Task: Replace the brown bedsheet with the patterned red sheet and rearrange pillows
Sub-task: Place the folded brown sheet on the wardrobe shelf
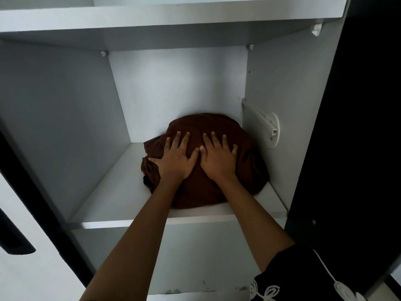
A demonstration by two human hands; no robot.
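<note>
Head view shows the bunched dark brown cloth bedsheet (208, 161) lying on a white wooden cupboard shelf (112, 205), near its back right corner. Left hand (175, 158) and right hand (218, 158) press flat on it, fingers straight, gripping nothing. I think the old sheet is being put away. Next, let go and fetch the red sheet, which is not seen.

The brown bedsheet (206, 170) is partly hidden under both hands' palms.

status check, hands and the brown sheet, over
Left hand and right hand open, pressing flat on bundled brown bedsheet. Sheet on white wardrobe shelf, toward its right side. Nothing blocking.
</note>
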